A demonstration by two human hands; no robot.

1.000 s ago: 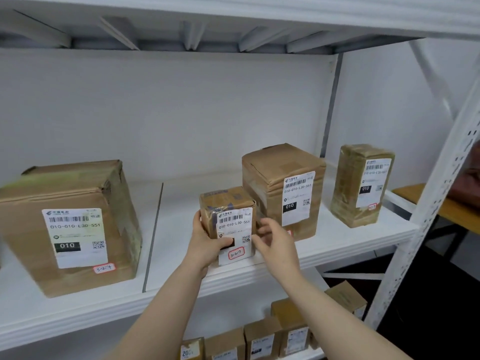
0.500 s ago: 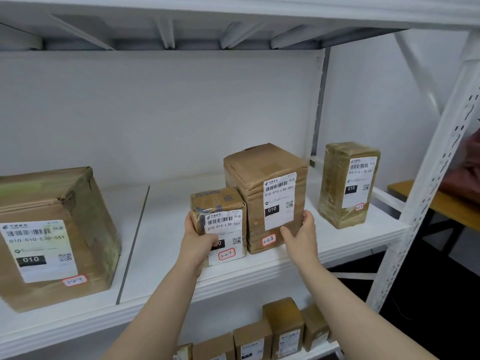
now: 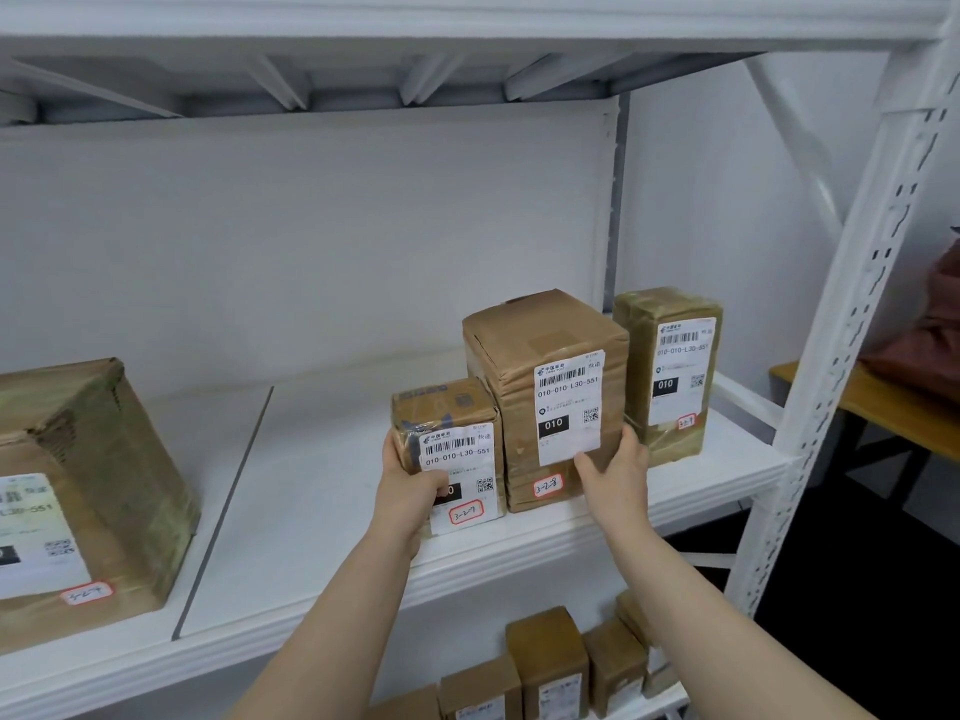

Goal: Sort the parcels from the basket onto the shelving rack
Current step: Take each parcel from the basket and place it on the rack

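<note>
Small parcel (image 3: 457, 433) gripped in left hand (image 3: 405, 485), taller parcel (image 3: 519, 366) in right hand (image 3: 613, 475). Seemingly aligning them on shelf (image 3: 322, 485); next, release.

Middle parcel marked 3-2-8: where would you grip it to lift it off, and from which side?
Probably its upper side faces, from the front. The middle parcel stands upright with the small parcel close against its lower left, so only the upper left is free; on its right there is a gap, where the right hand holds its edge.
</note>
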